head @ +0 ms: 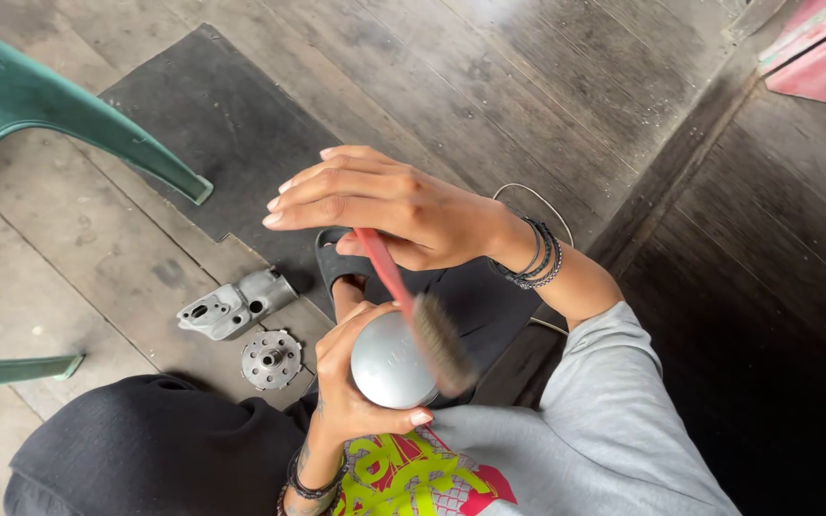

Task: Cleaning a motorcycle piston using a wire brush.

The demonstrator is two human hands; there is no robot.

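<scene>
Bristles of a red-handled brush (423,320) lie against the right side of a round grey metal cap (389,361), handle slanting up-left into the right hand (389,205), fingers clamped on it, w/ left hand (351,382) fingers wrapped round the cap, near the chest.

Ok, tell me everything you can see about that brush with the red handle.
The brush has a slim red handle, plastic by the look of it, ending in a block of grey-brown bristles that appear worn and a little blurred. It slants from upper left down to lower right. The right hand grips the top of the handle, fingers stretched out over it. The bristles press against the smooth silver round part, which the left hand cups from below, above the person's lap.
</scene>
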